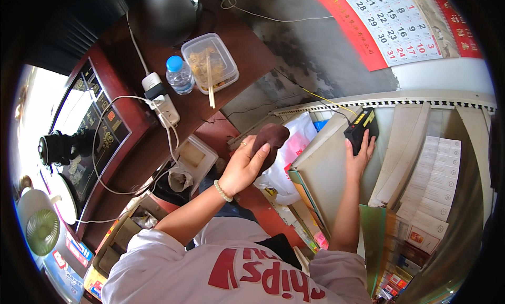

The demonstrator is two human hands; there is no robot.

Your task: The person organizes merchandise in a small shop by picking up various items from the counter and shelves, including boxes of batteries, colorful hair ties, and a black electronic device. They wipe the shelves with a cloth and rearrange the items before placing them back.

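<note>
A dark brown cloth (272,140) is bunched in my left hand (241,166), between the thumb and the curled fingers. That hand is raised in front of my body, and a beaded bracelet circles its wrist. My right hand (360,156) grips the near end of a small black box (365,120), thumb on one side and fingers on the other. The box lies on the pale top of a cabinet (335,162), with a yellow cable (333,101) and a dark cable running to its far end. Just beyond the cloth is a white plastic bag (292,146).
On the dark wooden desk (244,59) are a lidded food container (211,63) with chopsticks, a blue-capped bottle (180,76) and a power strip (163,106) with looping white cables. Stacked cartons (438,185) fill the glass case at right. A small fan (42,232) stands at left.
</note>
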